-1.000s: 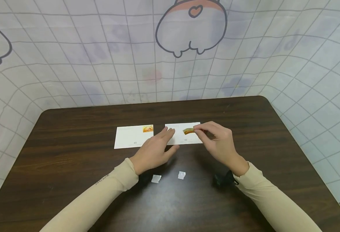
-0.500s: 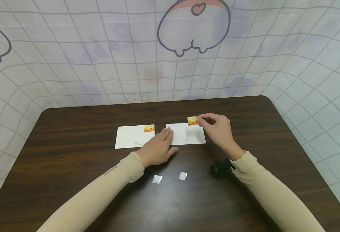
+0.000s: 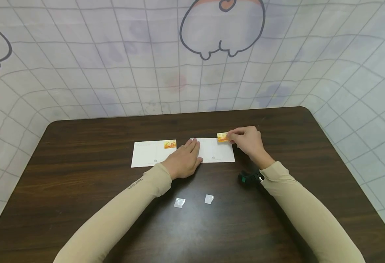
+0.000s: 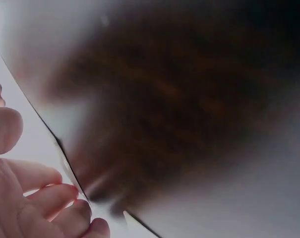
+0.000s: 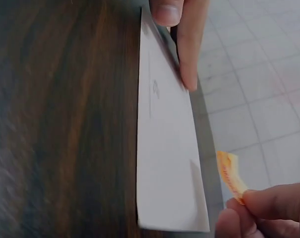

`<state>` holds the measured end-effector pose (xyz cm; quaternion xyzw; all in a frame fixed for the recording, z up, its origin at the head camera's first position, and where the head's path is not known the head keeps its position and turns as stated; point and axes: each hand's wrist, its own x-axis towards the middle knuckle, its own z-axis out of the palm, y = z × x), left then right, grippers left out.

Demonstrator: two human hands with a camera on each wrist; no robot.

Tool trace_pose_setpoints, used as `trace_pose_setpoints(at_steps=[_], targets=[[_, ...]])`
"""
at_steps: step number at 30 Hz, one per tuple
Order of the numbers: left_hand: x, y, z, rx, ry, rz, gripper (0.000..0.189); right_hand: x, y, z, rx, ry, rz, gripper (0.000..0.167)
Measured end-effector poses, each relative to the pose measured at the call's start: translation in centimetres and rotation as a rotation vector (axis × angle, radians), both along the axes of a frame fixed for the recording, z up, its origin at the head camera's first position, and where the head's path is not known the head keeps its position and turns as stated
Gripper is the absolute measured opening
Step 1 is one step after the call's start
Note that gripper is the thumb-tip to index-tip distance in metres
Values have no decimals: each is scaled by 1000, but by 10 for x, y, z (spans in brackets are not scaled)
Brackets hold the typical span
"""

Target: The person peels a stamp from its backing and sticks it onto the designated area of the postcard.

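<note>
My right hand (image 3: 249, 142) pinches a small orange-and-yellow stamp (image 3: 222, 137) between thumb and fingertips, at the upper right corner of a white postcard (image 3: 216, 151). In the right wrist view the stamp (image 5: 229, 173) is slightly curved and apart from the card (image 5: 164, 139). My left hand (image 3: 184, 159) rests with extended fingers on the left end of this postcard, partly hiding it. To its left lies a second white postcard (image 3: 146, 153) with a similar stamp (image 3: 170, 144) at its upper right corner. The left wrist view shows the left hand's fingers (image 4: 35, 198) up close, much of it blurred.
Two small whitish, shiny scraps (image 3: 179, 202) lie on the dark wooden table (image 3: 80, 182) nearer to me. A black device (image 3: 249, 178) is worn at the right wrist. A grid-patterned white curtain (image 3: 113, 73) surrounds the table's back and sides.
My right hand has carried the stamp from over the card's middle to its upper right corner, and its face now shows. The left hand has shifted forward and right, settling on the card.
</note>
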<state>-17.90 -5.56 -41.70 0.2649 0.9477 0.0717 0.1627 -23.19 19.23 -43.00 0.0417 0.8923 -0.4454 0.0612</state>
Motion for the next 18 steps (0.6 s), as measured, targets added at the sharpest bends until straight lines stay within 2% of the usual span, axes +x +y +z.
trace_pose_setpoints(at_steps=[4, 8, 13, 18], targets=[[-1, -1, 0, -59, 30, -7, 62, -3, -1, -1, 41, -50, 16, 26], [2, 2, 4, -111, 64, 4, 58, -6, -2, -2, 54, -69, 12, 26], [7, 7, 8, -143, 109, 35, 57, -7, -4, -3, 63, -76, 7, 26], [10, 8, 6, -150, 124, 51, 57, -10, -5, -4, 67, -75, 3, 26]])
